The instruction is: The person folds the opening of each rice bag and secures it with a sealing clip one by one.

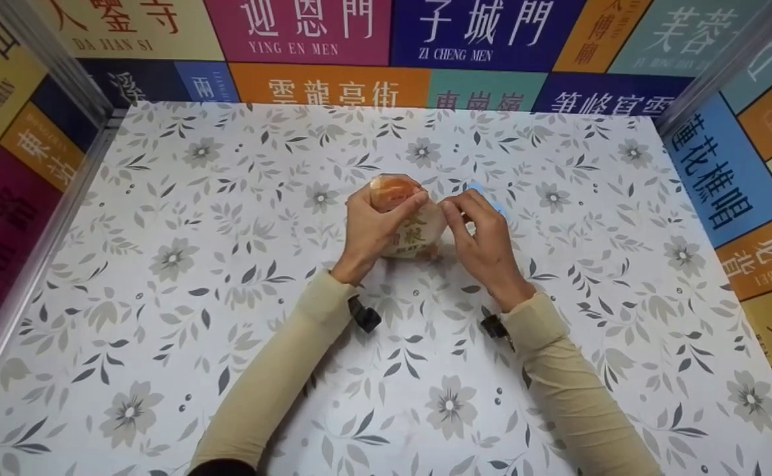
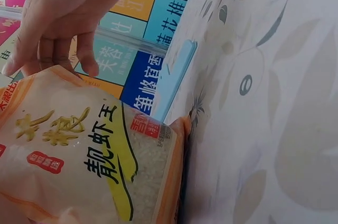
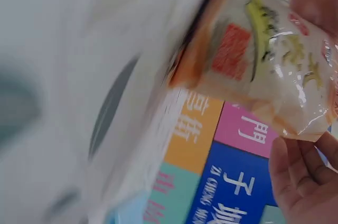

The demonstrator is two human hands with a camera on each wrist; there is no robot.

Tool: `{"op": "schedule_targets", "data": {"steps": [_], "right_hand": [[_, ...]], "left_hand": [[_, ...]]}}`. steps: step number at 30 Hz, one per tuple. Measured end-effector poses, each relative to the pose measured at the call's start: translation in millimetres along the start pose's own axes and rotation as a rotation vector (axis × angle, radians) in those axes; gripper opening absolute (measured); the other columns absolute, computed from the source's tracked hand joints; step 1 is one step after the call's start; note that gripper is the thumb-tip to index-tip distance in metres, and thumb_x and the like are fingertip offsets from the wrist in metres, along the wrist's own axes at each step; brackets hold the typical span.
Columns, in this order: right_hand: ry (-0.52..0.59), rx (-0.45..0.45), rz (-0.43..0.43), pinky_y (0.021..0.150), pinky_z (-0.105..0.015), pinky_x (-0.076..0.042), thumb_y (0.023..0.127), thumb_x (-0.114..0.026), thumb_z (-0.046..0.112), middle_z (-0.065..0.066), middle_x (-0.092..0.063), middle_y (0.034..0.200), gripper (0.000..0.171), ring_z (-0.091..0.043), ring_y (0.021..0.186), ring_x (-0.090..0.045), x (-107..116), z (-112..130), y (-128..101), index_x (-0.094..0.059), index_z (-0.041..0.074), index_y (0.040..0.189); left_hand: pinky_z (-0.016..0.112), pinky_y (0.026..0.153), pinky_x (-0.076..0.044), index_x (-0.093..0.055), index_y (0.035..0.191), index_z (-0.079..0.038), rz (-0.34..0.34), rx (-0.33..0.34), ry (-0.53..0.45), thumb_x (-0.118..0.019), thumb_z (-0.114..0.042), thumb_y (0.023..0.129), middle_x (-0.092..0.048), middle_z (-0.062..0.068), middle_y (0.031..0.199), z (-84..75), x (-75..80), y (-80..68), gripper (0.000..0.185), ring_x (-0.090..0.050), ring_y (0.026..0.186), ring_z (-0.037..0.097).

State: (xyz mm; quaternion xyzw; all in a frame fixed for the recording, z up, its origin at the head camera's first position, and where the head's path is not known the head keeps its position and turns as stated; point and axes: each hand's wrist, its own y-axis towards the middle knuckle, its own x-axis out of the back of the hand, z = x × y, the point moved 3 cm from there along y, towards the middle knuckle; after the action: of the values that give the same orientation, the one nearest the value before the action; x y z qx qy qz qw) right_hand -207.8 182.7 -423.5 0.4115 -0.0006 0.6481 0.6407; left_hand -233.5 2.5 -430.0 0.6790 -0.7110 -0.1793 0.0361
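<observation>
A clear plastic bag of rice (image 1: 419, 231) with orange edges and gold lettering stands on the table in front of me. White grains show through its window in the left wrist view (image 2: 153, 166). My left hand (image 1: 376, 228) grips the bag's upper left part, thumb across the front. At the upper right edge, my right hand (image 1: 482, 238) pinches the plastic between thumb and fingers. The right wrist view has those right fingers (image 3: 301, 176) at the bag's edge. Behind the right hand lies a light blue strip (image 2: 177, 78), mostly covered in the head view.
The table (image 1: 240, 370) wears a white cover with a grey flower and leaf print. Colourful panels (image 1: 307, 33) with large lettering wall in its back and both sides. Small black cameras (image 1: 364, 315) are strapped at both wrists.
</observation>
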Motion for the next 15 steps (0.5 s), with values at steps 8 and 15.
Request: {"op": "schedule_targets", "data": {"steps": [8, 15], "right_hand": [[0.249, -0.120, 0.021, 0.087, -0.027, -0.053, 0.103, -0.067, 0.021, -0.003, -0.067, 0.096, 0.017, -0.011, 0.088, -0.061, -5.6, -9.9, 6.3, -0.079, 0.012, 0.109], [0.296, -0.170, 0.007, 0.086, -0.029, -0.055, 0.098, -0.073, 0.012, -0.008, -0.067, 0.099, 0.012, -0.011, 0.091, -0.063, -9.7, -15.0, 4.5, -0.078, 0.006, 0.106]], "left_hand": [[0.034, 0.081, -0.062, -0.075, 0.109, -0.002, 0.012, -0.018, 0.004, -0.079, -0.014, 0.093, -0.080, 0.008, 0.098, 0.3, 1.3, 1.1, 0.021, -0.077, 0.087, 0.018], [0.033, 0.082, -0.062, -0.075, 0.111, -0.001, 0.006, -0.049, 0.035, -0.078, -0.013, 0.095, -0.080, 0.013, 0.103, 3.1, 2.0, -1.2, 0.021, -0.077, 0.091, 0.017]]}}
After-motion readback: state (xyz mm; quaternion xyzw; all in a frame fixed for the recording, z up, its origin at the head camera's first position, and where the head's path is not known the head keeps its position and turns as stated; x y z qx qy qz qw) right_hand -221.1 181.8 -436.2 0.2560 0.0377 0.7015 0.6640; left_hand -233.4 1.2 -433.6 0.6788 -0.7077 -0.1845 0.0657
